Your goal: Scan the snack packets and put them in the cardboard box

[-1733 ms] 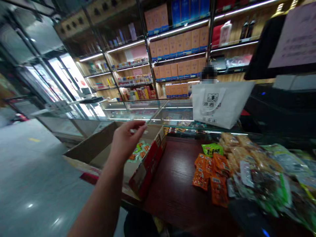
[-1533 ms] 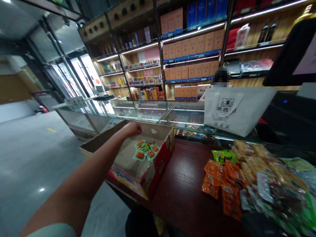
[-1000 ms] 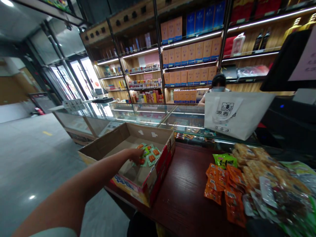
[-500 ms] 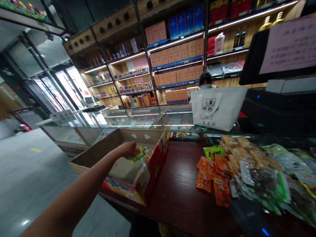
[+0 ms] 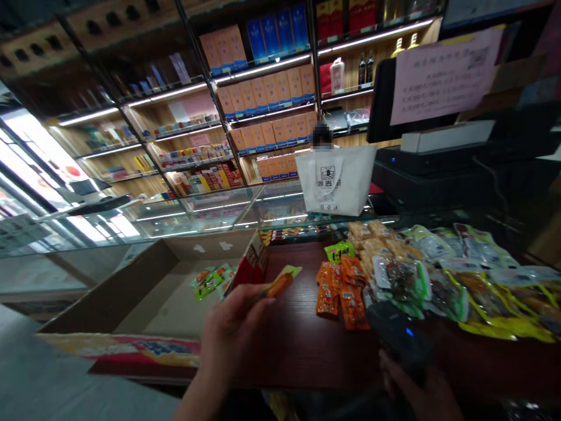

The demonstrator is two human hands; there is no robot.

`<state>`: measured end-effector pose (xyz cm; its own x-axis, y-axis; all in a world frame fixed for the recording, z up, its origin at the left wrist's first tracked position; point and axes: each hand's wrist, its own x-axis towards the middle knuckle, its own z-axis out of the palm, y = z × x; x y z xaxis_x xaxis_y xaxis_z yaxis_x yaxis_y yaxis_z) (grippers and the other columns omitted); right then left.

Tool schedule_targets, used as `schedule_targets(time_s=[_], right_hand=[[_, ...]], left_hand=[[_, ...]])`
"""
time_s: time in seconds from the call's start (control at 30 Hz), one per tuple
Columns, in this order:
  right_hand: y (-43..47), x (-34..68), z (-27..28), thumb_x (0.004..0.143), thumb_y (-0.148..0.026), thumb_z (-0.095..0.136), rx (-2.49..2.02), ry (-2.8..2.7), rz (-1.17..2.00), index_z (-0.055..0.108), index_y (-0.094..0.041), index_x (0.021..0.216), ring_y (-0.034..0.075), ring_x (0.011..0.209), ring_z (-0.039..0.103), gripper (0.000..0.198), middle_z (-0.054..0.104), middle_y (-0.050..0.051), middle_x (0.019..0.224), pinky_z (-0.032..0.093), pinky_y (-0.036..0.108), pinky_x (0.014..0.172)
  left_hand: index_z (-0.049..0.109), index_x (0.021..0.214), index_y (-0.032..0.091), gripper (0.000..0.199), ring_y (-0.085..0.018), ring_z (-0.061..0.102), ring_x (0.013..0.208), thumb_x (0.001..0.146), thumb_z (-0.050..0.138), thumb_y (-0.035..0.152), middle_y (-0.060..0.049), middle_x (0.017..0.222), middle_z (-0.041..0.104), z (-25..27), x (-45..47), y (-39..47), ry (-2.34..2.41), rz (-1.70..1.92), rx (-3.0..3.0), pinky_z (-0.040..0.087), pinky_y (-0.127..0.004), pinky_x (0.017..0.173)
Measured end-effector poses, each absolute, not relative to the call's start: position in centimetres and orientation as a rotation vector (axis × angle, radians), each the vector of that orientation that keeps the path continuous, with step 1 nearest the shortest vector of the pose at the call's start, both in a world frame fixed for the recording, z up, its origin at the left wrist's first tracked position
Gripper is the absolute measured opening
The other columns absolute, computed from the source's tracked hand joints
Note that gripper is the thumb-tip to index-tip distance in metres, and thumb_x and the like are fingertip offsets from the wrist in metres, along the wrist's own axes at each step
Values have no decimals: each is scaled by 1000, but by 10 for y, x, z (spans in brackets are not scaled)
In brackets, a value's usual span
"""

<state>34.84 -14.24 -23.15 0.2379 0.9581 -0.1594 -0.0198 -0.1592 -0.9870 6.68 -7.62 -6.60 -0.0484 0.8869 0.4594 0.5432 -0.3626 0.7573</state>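
My left hand (image 5: 239, 316) pinches a small snack packet (image 5: 280, 285), orange with a pale green end, above the dark red counter. My right hand (image 5: 416, 389) is wrapped round a black handheld barcode scanner (image 5: 401, 336) with a blue light, low on the right. To the left stands an open cardboard box (image 5: 153, 313) holding a few green and orange snack packets (image 5: 210, 283). Between the hands, orange snack packets (image 5: 339, 286) and one bright green packet (image 5: 339, 250) lie on the counter. Clear bags of brown food (image 5: 398, 278) lie beyond the scanner.
Yellow-edged packs (image 5: 495, 298) spread over the right side of the counter (image 5: 293, 345). A white carrier bag (image 5: 339, 184) stands on the glass display case (image 5: 214, 207), with a person behind it. A monitor (image 5: 381, 102) bearing a pink sheet rises at the right.
My left hand has come out of the box, moving right with a snack packet. My right hand now shows, holding the scanner. The view has turned right.
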Motion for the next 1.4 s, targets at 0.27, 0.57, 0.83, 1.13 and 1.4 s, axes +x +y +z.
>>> schedule_targets(time_s=[0.27, 0.57, 0.83, 1.13, 1.4], right_hand=[[-144, 328, -152, 79, -61, 76, -1038, -719, 1214, 68, -17, 72, 11, 48, 54, 45, 63, -1, 51, 45, 20, 49], [-152, 330, -144, 61, -45, 92, -1142, -482, 1206, 71, -17, 88, 12, 46, 59, 44, 69, -3, 56, 49, 21, 45], [-144, 336, -155, 64, -43, 91, -1096, -514, 1125, 71, -18, 85, 13, 45, 58, 38, 70, -2, 60, 49, 22, 44], [-144, 330, -150, 60, -46, 92, -1149, -457, 1111, 72, -18, 83, 15, 51, 64, 42, 74, -1, 64, 54, 23, 49], [-144, 321, -168, 60, -46, 92, -1196, -506, 1079, 76, -19, 92, 25, 74, 74, 46, 80, 4, 83, 60, 30, 64]], left_hand=[[75, 106, 27, 37, -19, 74, 93, 83, 63, 1, -4, 102, 79, -110, 124, -111, 938, 1377, 2732, 58, -27, 87], [73, 108, 29, 28, -23, 66, 114, 86, 63, 13, -7, 125, 69, -134, 142, -108, 1086, 1489, 2342, 55, -35, 97], [67, 108, 19, 52, -25, 73, 80, 84, 63, 65, -12, 100, 75, -136, 155, -112, 1023, 910, 1089, 61, -33, 64], [67, 106, 18, 42, -25, 75, 83, 74, 83, 39, -10, 96, 78, -131, 178, -116, 944, 912, 948, 61, -33, 72], [66, 116, 19, 57, -28, 73, 98, 68, 87, 39, -12, 109, 76, -134, 191, -122, 960, 1018, 783, 59, -38, 86]])
